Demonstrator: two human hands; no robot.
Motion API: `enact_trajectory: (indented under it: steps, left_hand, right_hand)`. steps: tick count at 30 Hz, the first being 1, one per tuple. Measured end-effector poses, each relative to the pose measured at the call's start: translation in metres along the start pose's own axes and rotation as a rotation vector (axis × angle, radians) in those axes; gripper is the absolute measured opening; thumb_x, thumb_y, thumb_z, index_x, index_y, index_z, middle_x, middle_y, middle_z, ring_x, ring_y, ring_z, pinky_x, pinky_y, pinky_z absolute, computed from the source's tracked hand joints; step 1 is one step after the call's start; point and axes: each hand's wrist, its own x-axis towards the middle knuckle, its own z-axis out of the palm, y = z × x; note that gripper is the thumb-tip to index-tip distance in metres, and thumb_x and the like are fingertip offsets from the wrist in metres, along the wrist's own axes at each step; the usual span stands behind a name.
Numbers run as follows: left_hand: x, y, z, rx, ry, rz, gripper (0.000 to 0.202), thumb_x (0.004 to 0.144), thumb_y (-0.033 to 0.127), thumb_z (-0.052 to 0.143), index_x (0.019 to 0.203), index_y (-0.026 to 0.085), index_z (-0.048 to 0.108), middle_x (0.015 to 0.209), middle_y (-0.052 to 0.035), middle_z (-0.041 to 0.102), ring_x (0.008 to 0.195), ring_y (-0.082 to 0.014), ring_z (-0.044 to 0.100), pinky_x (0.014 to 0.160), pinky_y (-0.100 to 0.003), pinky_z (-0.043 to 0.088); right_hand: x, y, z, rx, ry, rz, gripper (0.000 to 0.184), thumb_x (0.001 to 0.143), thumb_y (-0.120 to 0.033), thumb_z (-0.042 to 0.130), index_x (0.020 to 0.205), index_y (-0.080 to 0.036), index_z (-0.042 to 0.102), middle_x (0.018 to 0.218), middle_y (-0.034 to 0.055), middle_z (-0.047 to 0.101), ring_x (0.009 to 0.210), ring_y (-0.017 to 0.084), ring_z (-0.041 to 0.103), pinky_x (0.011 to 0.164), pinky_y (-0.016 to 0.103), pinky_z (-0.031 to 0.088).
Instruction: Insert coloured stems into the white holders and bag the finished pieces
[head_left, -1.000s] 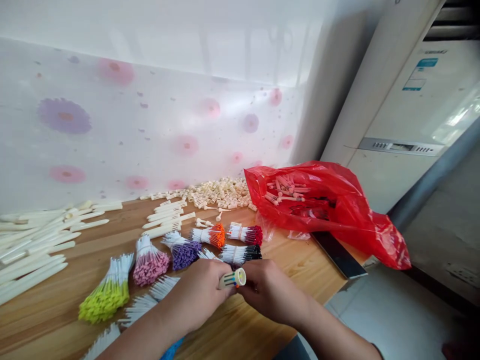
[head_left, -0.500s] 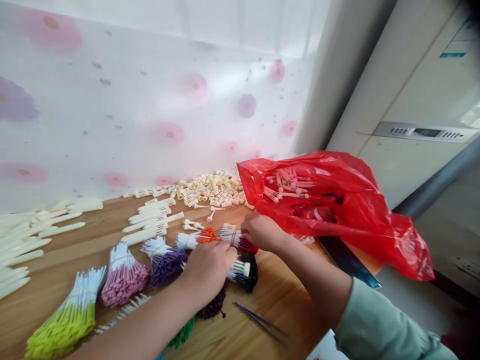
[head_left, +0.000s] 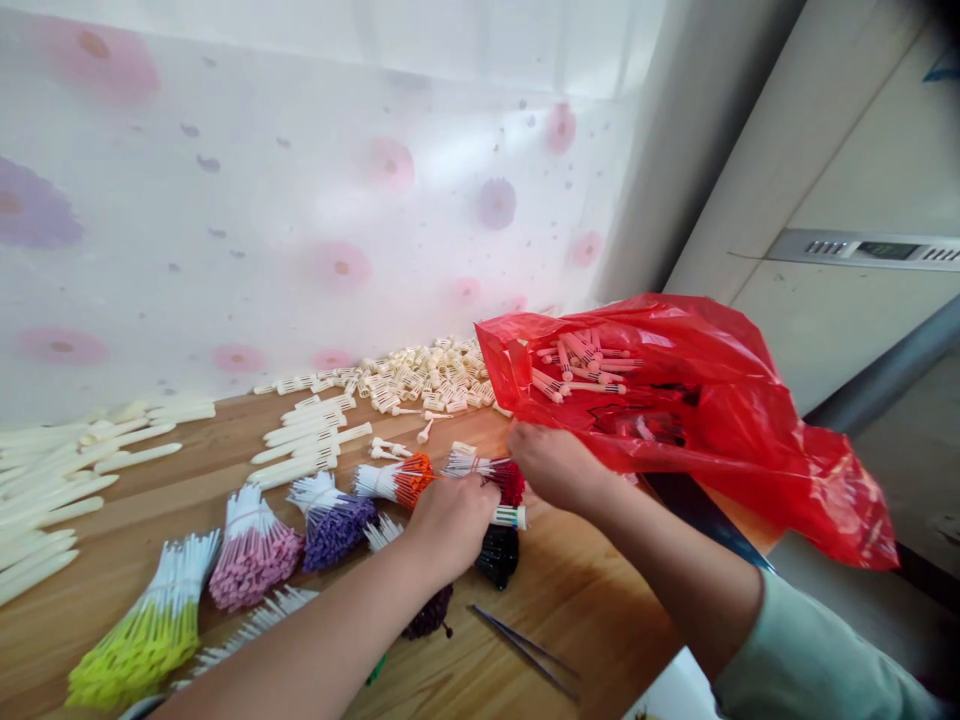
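Note:
My left hand (head_left: 454, 525) is closed around a short cream pen part (head_left: 511, 516); its end, with coloured tips showing, sticks out past my fingers. Just right of it, my right hand (head_left: 556, 465) has its fingers pinched together beside the dark red bundle of pen refills (head_left: 511, 482); anything between those fingertips is hidden. An orange refill bundle (head_left: 414, 478) lies behind my left hand, and a black bundle (head_left: 498, 556) lies in front of it. Farther left are purple (head_left: 339, 530), pink (head_left: 259, 560) and yellow (head_left: 139, 645) bundles. Tweezers (head_left: 521, 645) rest on the wooden table.
A red plastic bag (head_left: 720, 370) with cream pen parts inside stands at the right. Small cream pieces (head_left: 431, 375) are heaped near the wall. Long cream tubes (head_left: 52, 500) lie at the left, with a shorter group (head_left: 311, 435) nearer the middle. A white appliance (head_left: 847, 290) stands behind.
Both hands have shifted slightly right. My left hand with the cream pen part has moved right, above the black bundle. My right hand has drawn away from the dark red bundle.

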Motion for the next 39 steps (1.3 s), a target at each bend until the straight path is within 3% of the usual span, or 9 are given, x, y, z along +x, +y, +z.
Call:
enact_trajectory:
  steps: [3,5,8,12,16,21,24,32,39]
  left_hand:
    - [-0.003,-0.002,-0.009,-0.134,0.046,-0.026,0.02,0.07,0.005,0.051,0.078,0.016,0.067,0.087,-0.0104,0.07,0.084,-0.0259,0.065,0.073,-0.033,0.046]
    - [-0.011,-0.004,-0.019,-0.231,0.11,-0.078,0.015,0.074,0.011,0.054,0.082,0.017,0.066,0.088,-0.0075,0.07,0.082,-0.023,0.064,0.072,-0.03,0.046]
    - [-0.034,-0.004,-0.037,-0.389,0.21,-0.17,0.018,0.082,0.029,0.051,0.08,0.016,0.063,0.074,-0.0038,0.067,0.069,-0.019,0.062,0.063,-0.027,0.045]
    - [-0.079,0.002,-0.049,-0.926,0.244,-0.213,0.023,0.077,0.036,0.059,0.067,0.016,0.059,0.06,0.001,0.06,0.059,-0.0144,0.058,0.058,-0.024,0.044]
    - [-0.12,0.004,-0.046,-1.276,0.312,-0.394,0.025,0.068,0.038,0.068,0.074,0.015,0.059,0.059,0.0009,0.063,0.055,-0.0144,0.06,0.053,-0.023,0.043]
    - [-0.157,-0.015,-0.039,-1.376,0.496,-0.456,0.03,0.063,0.039,0.073,0.07,0.015,0.056,0.046,0.005,0.055,0.042,-0.0119,0.055,0.042,-0.02,0.036]
    - [-0.171,-0.029,-0.035,-1.408,0.591,-0.467,0.029,0.063,0.037,0.074,0.069,0.015,0.056,0.044,0.0057,0.053,0.04,-0.0106,0.052,0.04,-0.019,0.035]
    - [-0.183,-0.062,-0.027,-1.457,0.771,-0.5,0.028,0.059,0.032,0.076,0.069,0.013,0.057,0.052,0.0069,0.053,0.04,-0.0063,0.047,0.04,-0.018,0.035]
    - [-0.185,-0.076,-0.024,-1.47,0.792,-0.512,0.026,0.061,0.032,0.076,0.067,0.012,0.061,0.053,0.0053,0.054,0.042,-0.0063,0.047,0.043,-0.019,0.035]
  right_hand:
    - [-0.022,0.021,-0.025,0.026,0.04,0.082,0.019,0.09,-0.014,0.04,0.091,-0.011,0.059,0.08,0.012,0.067,0.07,0.021,0.064,0.061,0.027,0.044]
    - [-0.038,0.021,-0.04,0.096,0.067,0.043,0.019,0.092,-0.017,0.042,0.084,-0.015,0.058,0.075,0.0059,0.065,0.067,0.016,0.061,0.061,0.023,0.042]
    - [-0.056,-0.003,-0.054,0.332,0.104,-0.179,0.018,0.091,-0.014,0.045,0.079,-0.016,0.058,0.076,0.002,0.064,0.066,0.011,0.056,0.063,0.019,0.04]
    - [-0.06,-0.054,-0.058,0.53,0.137,-0.392,0.016,0.087,-0.011,0.048,0.078,-0.015,0.061,0.077,0.0031,0.063,0.067,0.011,0.052,0.062,0.019,0.038]
    - [-0.048,-0.1,-0.05,0.712,0.18,-0.438,0.013,0.08,-0.008,0.053,0.077,-0.015,0.064,0.073,0.0009,0.062,0.066,0.01,0.052,0.062,0.02,0.037]
    - [-0.025,-0.15,-0.027,1.095,0.158,-0.245,0.004,0.071,-0.012,0.06,0.07,-0.015,0.063,0.056,-0.0052,0.053,0.051,0.007,0.044,0.048,0.017,0.032]
    - [-0.01,-0.176,-0.01,1.188,0.167,-0.218,0.002,0.072,-0.015,0.061,0.071,-0.015,0.061,0.058,-0.0046,0.054,0.053,0.008,0.047,0.049,0.018,0.036]
    - [0.019,-0.217,0.018,1.429,0.192,-0.214,0.02,0.078,-0.031,0.06,0.091,-0.016,0.063,0.079,0.0022,0.067,0.072,0.014,0.063,0.066,0.027,0.051]
    - [0.033,-0.233,0.029,1.517,0.23,-0.146,0.02,0.079,-0.036,0.06,0.078,-0.016,0.06,0.066,-0.0008,0.059,0.061,0.012,0.055,0.058,0.024,0.047]
